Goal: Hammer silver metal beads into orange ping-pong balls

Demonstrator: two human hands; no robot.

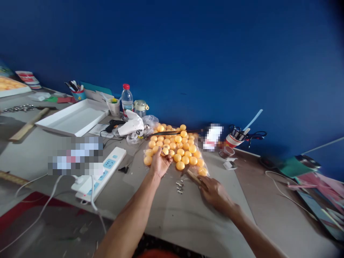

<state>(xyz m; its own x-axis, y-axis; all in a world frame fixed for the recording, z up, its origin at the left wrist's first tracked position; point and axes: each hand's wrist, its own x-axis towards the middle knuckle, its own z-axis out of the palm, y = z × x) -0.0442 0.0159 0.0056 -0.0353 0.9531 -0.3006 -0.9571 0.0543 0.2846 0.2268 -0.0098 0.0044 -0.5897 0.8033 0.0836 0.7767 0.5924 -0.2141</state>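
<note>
A clear plastic bag full of orange table-tennis balls lies on the grey table. My left hand rests on the bag's near left edge, its fingers closed around one orange ball. My right hand lies on the table just right of the bag and grips a thin wooden stick that points toward the balls. A small cluster of metal beads sits on the table between my two hands.
A white power strip with cables lies to the left. Behind it stand a white tray, a water bottle, a glue gun and a jar. A red cup of tools stands at the right, by the blue wall.
</note>
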